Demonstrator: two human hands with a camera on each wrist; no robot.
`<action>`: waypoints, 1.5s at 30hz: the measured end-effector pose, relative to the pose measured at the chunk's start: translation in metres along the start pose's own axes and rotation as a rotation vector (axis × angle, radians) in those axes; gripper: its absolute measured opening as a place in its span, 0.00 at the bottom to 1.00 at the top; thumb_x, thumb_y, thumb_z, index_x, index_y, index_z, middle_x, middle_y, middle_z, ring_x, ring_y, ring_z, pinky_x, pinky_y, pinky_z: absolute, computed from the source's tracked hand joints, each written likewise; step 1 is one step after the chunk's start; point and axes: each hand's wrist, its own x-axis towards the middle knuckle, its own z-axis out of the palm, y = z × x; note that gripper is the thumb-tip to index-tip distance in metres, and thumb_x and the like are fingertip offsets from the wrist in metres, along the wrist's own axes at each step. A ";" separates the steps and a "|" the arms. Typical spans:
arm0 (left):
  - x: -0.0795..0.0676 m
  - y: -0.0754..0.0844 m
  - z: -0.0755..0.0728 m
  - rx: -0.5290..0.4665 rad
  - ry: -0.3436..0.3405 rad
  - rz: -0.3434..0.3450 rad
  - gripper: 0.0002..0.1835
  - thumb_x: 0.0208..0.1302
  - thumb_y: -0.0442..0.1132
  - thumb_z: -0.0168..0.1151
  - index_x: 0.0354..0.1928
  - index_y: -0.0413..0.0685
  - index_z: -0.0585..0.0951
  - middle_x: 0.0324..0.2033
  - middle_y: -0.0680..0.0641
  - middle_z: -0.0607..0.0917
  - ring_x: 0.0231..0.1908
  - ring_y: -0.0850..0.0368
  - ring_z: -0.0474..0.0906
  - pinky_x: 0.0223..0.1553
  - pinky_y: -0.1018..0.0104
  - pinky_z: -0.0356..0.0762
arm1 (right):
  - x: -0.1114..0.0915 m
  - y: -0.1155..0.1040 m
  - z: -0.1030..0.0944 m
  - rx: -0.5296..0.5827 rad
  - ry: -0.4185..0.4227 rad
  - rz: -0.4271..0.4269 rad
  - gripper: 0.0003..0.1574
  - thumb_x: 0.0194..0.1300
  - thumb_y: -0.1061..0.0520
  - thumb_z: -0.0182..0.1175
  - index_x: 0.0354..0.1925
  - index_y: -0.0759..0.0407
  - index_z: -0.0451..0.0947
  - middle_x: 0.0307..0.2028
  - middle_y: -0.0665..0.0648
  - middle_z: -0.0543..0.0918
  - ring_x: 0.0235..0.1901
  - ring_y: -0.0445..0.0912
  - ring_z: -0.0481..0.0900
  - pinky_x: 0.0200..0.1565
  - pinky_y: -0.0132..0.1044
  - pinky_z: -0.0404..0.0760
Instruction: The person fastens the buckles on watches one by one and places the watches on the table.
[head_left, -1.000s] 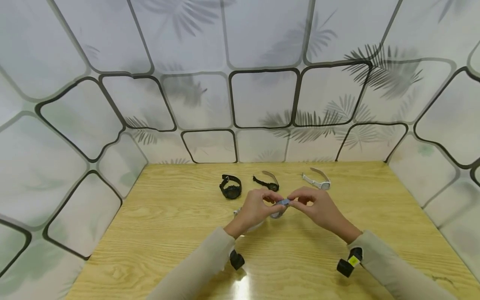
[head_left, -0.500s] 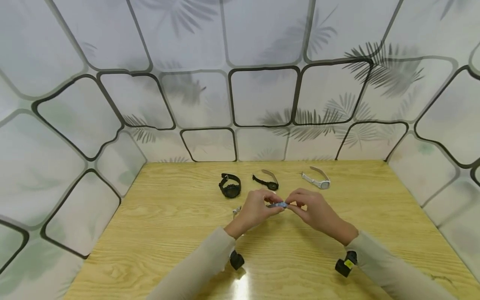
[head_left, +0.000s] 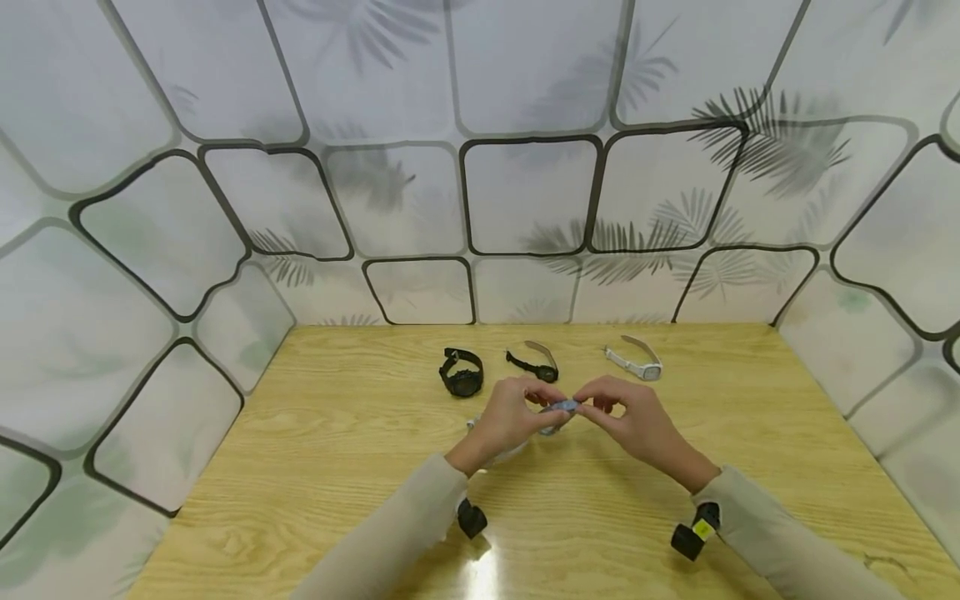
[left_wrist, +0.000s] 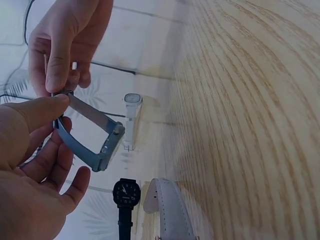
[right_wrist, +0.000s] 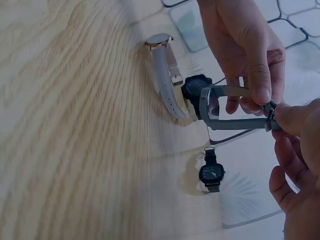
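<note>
A blue-grey wristwatch (head_left: 566,407) is held above the table between both hands, its strap (left_wrist: 77,147) bent into a loop. My left hand (head_left: 512,415) pinches the strap at the buckle end with thumb and fingers. From the other side, my right hand (head_left: 636,417) pinches the same buckle area with thumb and fingertips. The right wrist view shows the dark buckle (right_wrist: 270,116) between the two thumbs, with the watch case (right_wrist: 205,103) hanging away from the fingers. Fingertips partly hide how the strap ends sit in the buckle.
Along the back of the table (head_left: 337,467) lie a chunky black watch (head_left: 463,382), a slim black watch (head_left: 543,372) and a white watch (head_left: 647,370). Another watch with a pale strap (right_wrist: 165,82) lies beneath my left forearm, mostly hidden in the head view.
The held watch tipped flatter half a second ago and now shows its case below the fingers again. Both hands stay at the buckle with only small finger shifts.
</note>
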 end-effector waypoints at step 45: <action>-0.003 -0.003 0.005 -0.086 -0.008 -0.086 0.06 0.64 0.43 0.75 0.42 0.54 0.91 0.38 0.61 0.89 0.41 0.67 0.84 0.43 0.71 0.82 | 0.002 -0.006 0.008 -0.149 0.016 -0.231 0.18 0.52 0.76 0.74 0.40 0.62 0.88 0.41 0.55 0.85 0.37 0.45 0.83 0.35 0.32 0.83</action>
